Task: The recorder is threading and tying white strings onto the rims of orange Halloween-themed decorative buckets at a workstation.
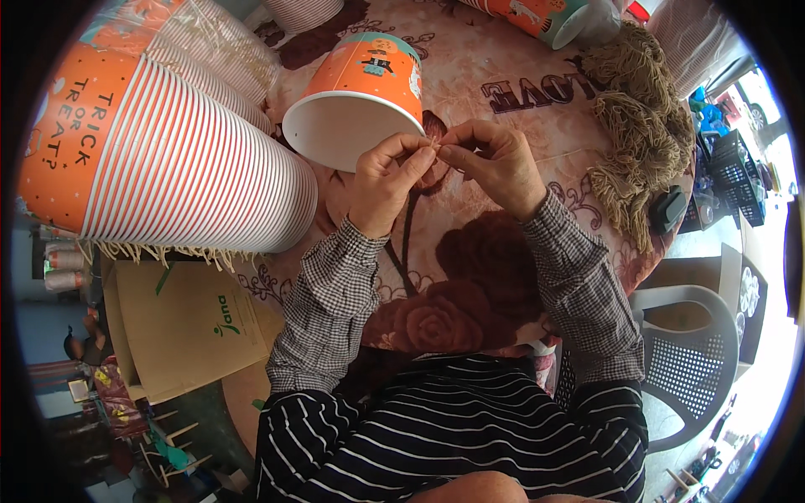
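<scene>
My left hand (pixel 381 186) and my right hand (pixel 501 168) meet above the table, thumb and fingertips pinched together on each. Between them is something tiny and pale, too small to name. Just beyond my left hand an orange paper bucket (pixel 359 77) lies tipped, its white inside facing me. At the left, a long stack of nested orange paper buckets (pixel 210 163) lies on its side, rims showing as stripes.
A floral cloth (pixel 503 243) covers the table. Beige fringed cord (pixel 637 142) is heaped at the right beside a small black object (pixel 668 210). Another orange bucket (pixel 537 17) lies at the far edge. A cardboard box (pixel 184 327) stands below left, a grey plastic chair (pixel 688 360) at right.
</scene>
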